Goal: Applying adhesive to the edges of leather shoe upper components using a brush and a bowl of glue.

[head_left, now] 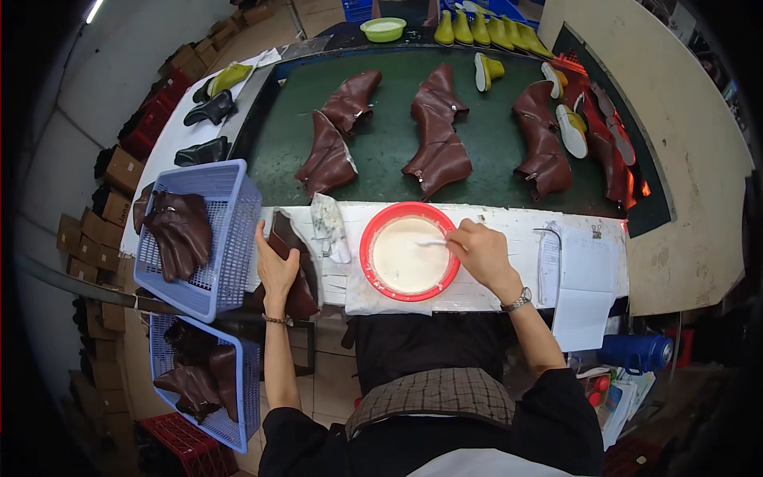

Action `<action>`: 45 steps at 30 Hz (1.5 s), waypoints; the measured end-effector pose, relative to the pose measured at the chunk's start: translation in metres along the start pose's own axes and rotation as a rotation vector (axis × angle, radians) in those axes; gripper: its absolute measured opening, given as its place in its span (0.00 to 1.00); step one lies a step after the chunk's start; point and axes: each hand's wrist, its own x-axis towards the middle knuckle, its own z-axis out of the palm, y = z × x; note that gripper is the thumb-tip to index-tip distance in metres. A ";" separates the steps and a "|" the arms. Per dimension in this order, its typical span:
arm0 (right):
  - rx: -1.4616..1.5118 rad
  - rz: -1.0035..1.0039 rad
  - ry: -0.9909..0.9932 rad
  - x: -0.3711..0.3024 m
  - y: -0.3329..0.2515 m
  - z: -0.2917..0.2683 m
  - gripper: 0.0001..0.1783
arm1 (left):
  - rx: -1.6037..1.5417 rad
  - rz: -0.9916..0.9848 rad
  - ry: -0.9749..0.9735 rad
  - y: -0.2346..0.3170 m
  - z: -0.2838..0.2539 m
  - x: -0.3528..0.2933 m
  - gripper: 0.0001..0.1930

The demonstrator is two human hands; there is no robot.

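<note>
In my left hand (276, 270) is a dark brown leather boot upper (302, 296), gripped at the left of the white worktop with the thumb over its edge. My right hand (482, 253) pinches a slim pale tool, apparently a brush (431, 242), whose tip reaches into white liquid (400, 258). That liquid fills a round red basin (369, 266) in front of me. Between boot upper and basin lies a stained, crumpled white cloth (330, 226). The brush's handle is mostly hidden by my fingers.
Several brown boot uppers (437, 147) lie on the green conveyor belt (381, 183) beyond the worktop, with yellow boots (489, 71) farther back. Two blue baskets (246, 199) of brown uppers stand at my left. A notebook (584, 274) and blue flask (636, 351) are at my right.
</note>
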 end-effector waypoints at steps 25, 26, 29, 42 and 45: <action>0.311 -0.268 0.196 0.017 -0.026 -0.035 0.10 | -1.023 -0.309 -0.726 0.157 -0.053 -0.036 0.16; 0.313 -0.275 0.203 0.014 -0.028 -0.034 0.10 | -1.001 -0.253 -0.607 0.154 -0.052 -0.037 0.15; 0.330 -0.270 0.194 0.004 -0.034 -0.028 0.09 | -1.044 -0.159 -0.403 0.158 -0.048 -0.041 0.13; -0.178 -0.043 -0.024 0.002 -0.007 0.008 0.05 | -0.340 0.297 0.067 0.062 0.007 0.005 0.28; -0.304 -0.082 -0.046 0.002 -0.007 0.012 0.07 | -0.224 0.134 -0.159 0.011 0.007 -0.009 0.63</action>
